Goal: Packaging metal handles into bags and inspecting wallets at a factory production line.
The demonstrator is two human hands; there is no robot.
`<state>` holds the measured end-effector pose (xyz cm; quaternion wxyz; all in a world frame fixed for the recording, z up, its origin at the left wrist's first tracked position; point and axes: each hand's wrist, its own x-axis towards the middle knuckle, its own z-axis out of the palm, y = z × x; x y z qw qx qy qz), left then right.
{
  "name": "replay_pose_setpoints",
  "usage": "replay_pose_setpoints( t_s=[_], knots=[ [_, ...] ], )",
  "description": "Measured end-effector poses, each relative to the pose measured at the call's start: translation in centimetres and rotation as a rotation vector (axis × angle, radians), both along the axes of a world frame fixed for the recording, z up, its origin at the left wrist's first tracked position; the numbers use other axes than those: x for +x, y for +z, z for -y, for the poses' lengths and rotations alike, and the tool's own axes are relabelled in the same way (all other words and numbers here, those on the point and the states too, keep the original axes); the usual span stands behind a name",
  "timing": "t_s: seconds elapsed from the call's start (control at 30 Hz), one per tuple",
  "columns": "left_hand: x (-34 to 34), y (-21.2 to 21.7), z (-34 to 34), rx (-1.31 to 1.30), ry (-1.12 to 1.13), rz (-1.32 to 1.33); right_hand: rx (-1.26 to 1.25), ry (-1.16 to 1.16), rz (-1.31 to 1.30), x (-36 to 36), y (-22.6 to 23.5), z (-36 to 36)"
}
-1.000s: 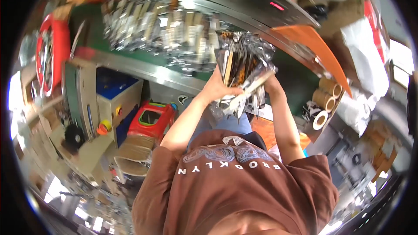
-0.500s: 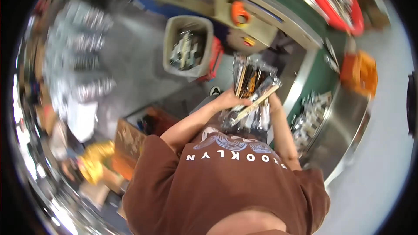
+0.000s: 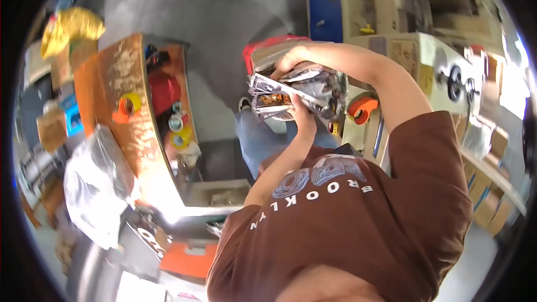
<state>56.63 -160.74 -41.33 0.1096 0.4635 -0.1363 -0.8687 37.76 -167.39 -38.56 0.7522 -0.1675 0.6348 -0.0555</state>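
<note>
A thick bundle of clear plastic packets (image 3: 305, 89) with dark and silvery contents, some orange print among them, is in front of me above my knees. My left hand (image 3: 302, 116) is closed round the near side of the bundle, thumb up along a packet. My right hand (image 3: 291, 59) reaches over from the right, its bent fingers on the packets' far edge; the fingertips are partly hidden. Right behind them shows the rim of a greyish bin (image 3: 265, 53), and a red object (image 3: 260, 46) lies beside it. Whether the bundle touches the bin, I cannot tell.
On my left stands a worn wooden table (image 3: 126, 70) with an orange and yellow tape dispenser (image 3: 127, 106); a shelf below holds tape rolls (image 3: 180, 137). A clear plastic bag (image 3: 98, 184) is beside it. At right, another orange tape dispenser (image 3: 362, 110) sits by a bench.
I have turned to the left, away from the green and metal counter. The bundle has come round to the bin. My right hand has shifted to the bundle's far edge.
</note>
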Motion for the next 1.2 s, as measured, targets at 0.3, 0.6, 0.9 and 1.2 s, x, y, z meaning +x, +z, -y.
replay_pose_setpoints(
  t_s=[0.3,0.6,0.9,1.2],
  knots=[
    [1.5,-1.0,2.9,-0.373,-0.664,0.014,-0.559,0.627,-0.298,0.1,-7.1,-1.1],
    [6.5,-3.7,10.1,-0.631,-0.158,0.595,-0.796,0.197,-0.964,2.2,-2.1,-7.7],
    [8.6,-20.4,9.6,-0.948,-0.744,0.592,-1.182,0.205,-1.095,11.6,0.8,-6.8],
    [4.5,-6.5,11.6,-0.709,-0.788,0.167,-0.806,0.423,-1.216,9.8,-0.6,-10.0]
  ],
)
